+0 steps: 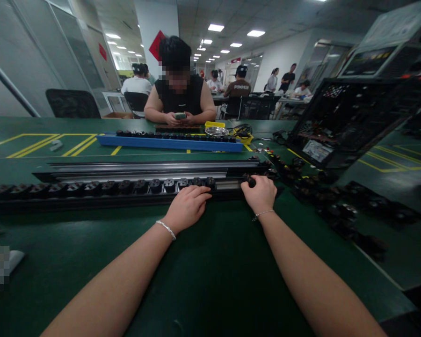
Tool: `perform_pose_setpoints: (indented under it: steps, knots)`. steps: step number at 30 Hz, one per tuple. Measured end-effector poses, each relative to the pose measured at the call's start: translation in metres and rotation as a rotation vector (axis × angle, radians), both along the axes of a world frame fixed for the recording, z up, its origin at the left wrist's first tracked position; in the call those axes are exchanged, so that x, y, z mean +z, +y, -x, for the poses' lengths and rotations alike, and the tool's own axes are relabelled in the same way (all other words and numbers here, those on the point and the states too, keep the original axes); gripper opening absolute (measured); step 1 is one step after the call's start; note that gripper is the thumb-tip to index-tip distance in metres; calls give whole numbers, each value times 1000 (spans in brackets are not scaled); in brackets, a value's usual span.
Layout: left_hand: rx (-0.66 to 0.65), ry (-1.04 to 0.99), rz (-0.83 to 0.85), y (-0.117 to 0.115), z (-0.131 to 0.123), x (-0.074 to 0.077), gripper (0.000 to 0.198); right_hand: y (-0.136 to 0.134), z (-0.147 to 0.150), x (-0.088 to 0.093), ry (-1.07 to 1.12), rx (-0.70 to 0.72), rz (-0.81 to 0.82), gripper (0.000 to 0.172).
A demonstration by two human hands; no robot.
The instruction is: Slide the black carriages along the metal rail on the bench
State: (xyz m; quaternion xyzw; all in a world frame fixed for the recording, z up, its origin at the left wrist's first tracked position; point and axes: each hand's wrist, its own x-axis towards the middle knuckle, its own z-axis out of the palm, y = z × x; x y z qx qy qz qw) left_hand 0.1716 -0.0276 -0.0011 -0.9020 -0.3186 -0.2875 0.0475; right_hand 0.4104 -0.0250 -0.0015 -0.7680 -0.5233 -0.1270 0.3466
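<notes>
Head view: centre-right, the right hand point(261, 193) has its fingers pinched on a small black round plastic module point(249, 180) at the long black rail point(108, 204); a crooked grip could probably snag it. The left hand point(190, 208) drapes mid-frame over the black socket-like row point(155, 186), can't tell if gripping; a nudge might shift it. Loose dark parts point(375, 206) crowd the right, and silver metal strips point(154, 166) block the far side.

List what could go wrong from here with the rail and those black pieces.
The black piece at the right hand could tilt or slip, as a bare stretch of the rail lies beside it.

The left hand rests at the end of the row, so a push there might jostle those pieces.

Loose parts lie right of the right forearm; an outward swing could scatter them.
</notes>
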Motion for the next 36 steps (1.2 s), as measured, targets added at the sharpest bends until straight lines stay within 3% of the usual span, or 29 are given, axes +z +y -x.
perform_pose_setpoints:
  steps: [36]
  knots:
    - [-6,-6,11,-1,0,0,30,-1,-33,5,11,-153,45,39]
